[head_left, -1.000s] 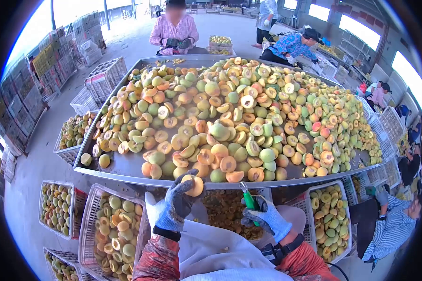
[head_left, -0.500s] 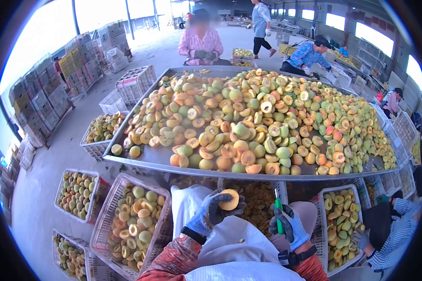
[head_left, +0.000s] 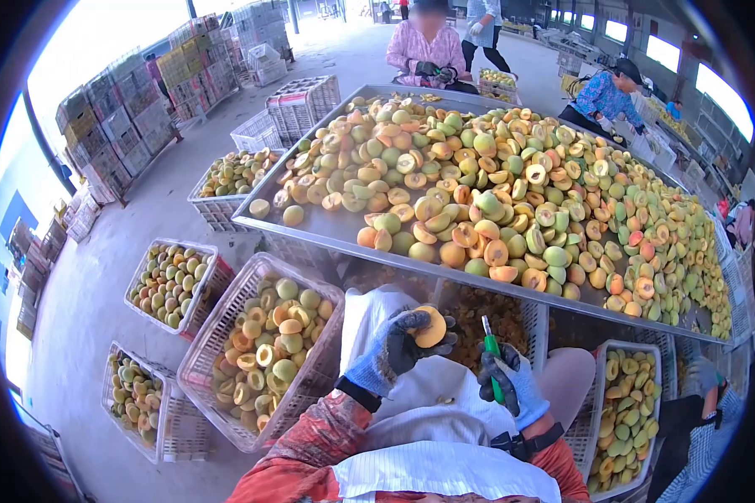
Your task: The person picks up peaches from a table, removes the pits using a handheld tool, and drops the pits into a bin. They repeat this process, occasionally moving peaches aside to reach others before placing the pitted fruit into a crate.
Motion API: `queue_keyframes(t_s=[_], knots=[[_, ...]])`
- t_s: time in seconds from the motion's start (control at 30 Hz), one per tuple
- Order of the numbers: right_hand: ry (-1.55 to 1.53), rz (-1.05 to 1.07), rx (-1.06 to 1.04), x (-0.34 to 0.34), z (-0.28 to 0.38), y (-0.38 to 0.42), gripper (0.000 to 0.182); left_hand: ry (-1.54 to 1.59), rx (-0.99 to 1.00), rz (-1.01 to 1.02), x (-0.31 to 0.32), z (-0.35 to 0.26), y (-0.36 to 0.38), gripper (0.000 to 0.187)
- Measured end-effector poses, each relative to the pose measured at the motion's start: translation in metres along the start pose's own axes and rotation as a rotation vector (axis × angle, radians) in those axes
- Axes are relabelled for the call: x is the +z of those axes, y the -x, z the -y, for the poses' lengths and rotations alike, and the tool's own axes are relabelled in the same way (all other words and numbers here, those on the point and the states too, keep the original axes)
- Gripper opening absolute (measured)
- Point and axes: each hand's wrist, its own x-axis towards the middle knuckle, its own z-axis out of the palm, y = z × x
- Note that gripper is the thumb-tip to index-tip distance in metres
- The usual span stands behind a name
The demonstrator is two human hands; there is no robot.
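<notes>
My left hand, in a blue-and-grey work glove, holds a peach half above my lap. The half's flat, orange cut face is turned up. In my right hand, gloved the same way, is a green-handled knife, its short metal tip pointing up and away from me. Knife and fruit are apart. In front of both hands stands a metal-rimmed table heaped with halved and whole peaches. White cloth covers my lap.
A crate of peach halves stands at my left, with smaller crates beyond. Another crate is at my right, near a co-worker's sleeve. Under the table is a crate of brownish scraps. Co-workers sit across the table.
My view has swung left and down, so the table and crates sit further right and higher. Both hands keep their hold; the knife now tilts to the left.
</notes>
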Motion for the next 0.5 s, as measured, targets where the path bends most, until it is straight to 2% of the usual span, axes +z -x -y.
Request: queue_keyframes(t_s=[0.03,0.1,0.2,0.27,0.33,0.37,0.43,0.5], knots=[[-0.015,0.019,-0.033,0.001,-0.001,-0.003,0.03,-0.086,0.021,-0.044,0.009,-0.006,0.003,0.041],[0.019,0.031,-0.071,0.004,-0.003,-0.009,0.031,-0.039,0.02,-0.028,-0.005,-0.011,-0.006,0.042],[0.146,0.046,-0.041,0.01,-0.006,-0.023,0.035,0.011,0.093,-0.032,-0.02,-0.01,-0.017,0.046],[0.123,0.06,-0.018,0.018,-0.006,-0.028,0.037,0.051,0.141,-0.084,-0.028,-0.011,-0.023,0.05],[0.464,0.124,-0.254,0.033,0.004,-0.031,0.039,-0.039,0.117,-0.093,-0.029,-0.017,-0.025,0.054],[0.441,0.096,-0.232,0.036,0.002,-0.035,0.039,-0.002,0.112,-0.079,-0.025,-0.019,-0.024,0.054],[0.896,0.031,-0.709,0.042,-0.003,-0.047,0.044,-0.017,0.124,-0.042,-0.022,-0.022,-0.027,0.054],[0.949,-0.026,-0.736,0.05,0.005,-0.045,0.046,-0.08,0.147,-0.046,-0.011,-0.02,-0.028,0.054]])
